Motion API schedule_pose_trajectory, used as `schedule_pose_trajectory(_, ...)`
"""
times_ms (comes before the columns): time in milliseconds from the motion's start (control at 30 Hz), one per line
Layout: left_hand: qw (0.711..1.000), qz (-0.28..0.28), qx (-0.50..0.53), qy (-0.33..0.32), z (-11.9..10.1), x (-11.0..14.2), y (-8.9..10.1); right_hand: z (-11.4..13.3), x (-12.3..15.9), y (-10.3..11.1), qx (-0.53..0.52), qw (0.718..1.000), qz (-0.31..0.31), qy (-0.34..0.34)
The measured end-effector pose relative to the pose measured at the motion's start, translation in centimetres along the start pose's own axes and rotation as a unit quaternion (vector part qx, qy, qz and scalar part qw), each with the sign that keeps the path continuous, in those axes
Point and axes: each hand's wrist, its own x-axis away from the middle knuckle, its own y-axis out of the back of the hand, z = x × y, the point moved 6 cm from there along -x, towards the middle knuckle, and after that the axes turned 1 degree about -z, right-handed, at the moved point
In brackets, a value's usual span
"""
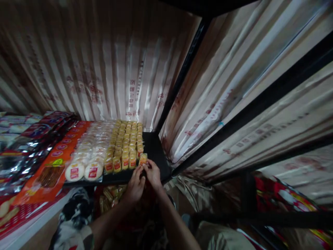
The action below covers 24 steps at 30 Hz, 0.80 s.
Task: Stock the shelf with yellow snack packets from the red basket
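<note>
A small yellow snack packet (143, 158) with an orange label is held upright at the front of the black shelf (155, 149). My right hand (153, 173) pinches its lower right corner. My left hand (135, 184) has its fingertips closed at the packet's lower left edge. Just left of it stand tight rows of matching yellow packets (125, 149). Beyond these lie rows of round white packaged cakes (92, 170) with red labels. Below my left hand, more yellow packets (110, 198) show partly behind my forearm.
An orange snack bag (56, 159) and dark shiny packages (28, 149) fill the left side. Black metal bars (183, 73) rise at the shelf's corner and run off right. Printed pale sheeting (111, 69) hangs behind. Red packages (286, 198) sit low at right.
</note>
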Motion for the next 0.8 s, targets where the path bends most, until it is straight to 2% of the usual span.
schedule_pose_trajectory(100,1.000,0.004,-0.009,0.004,0.8,-0.8,-0.5,0.0,-0.7,-0.5,0.036,0.999,-0.001,0.004)
schedule_pose_trajectory(333,1.000,-0.018,-0.008,-0.016,2.2,-1.7,-0.7,-0.1,-1.5,-1.5,0.046,0.999,0.007,0.012)
schedule_pose_trajectory(533,0.997,-0.040,-0.038,-0.052,2.3,-1.5,0.0,-0.3,-1.8,-1.9,0.013,1.000,0.014,0.011)
schedule_pose_trajectory(800,0.997,-0.061,-0.039,-0.017,2.7,-1.2,1.4,-0.3,-1.3,-2.5,-0.068,0.998,0.002,0.003)
